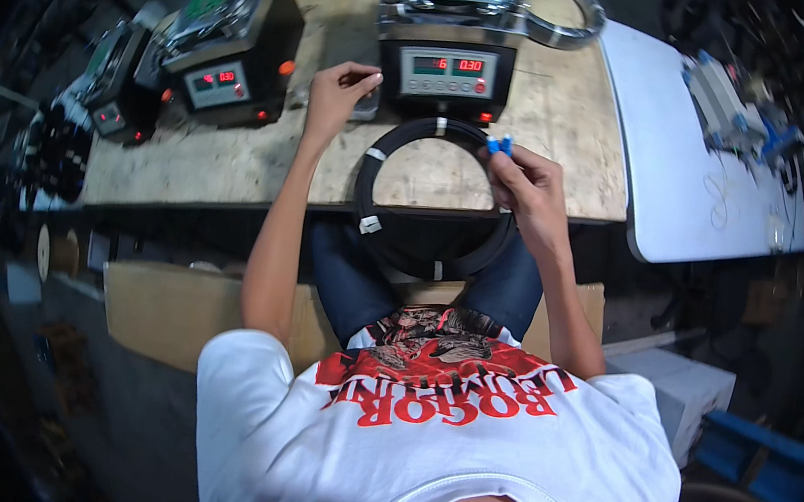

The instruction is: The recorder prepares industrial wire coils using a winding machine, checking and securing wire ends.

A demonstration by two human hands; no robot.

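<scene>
My right hand pinches a pair of small blue cable connectors between thumb and fingers, over the right side of a coil of black cable. White ties bind this coil at several places. Its far part lies on the wooden table, and its near part juts past the edge above my lap. My left hand is raised beside the left side of the middle machine, thumb and forefinger pressed together. Whatever may be between those fingertips is too small to tell. The machine has a lit red display and a round blue part on top.
Two similar machines with red displays stand to the left on the wooden table. Another cable coil lies behind at the right. A white table adjoins there, bearing grey and blue equipment. Cardboard lies below.
</scene>
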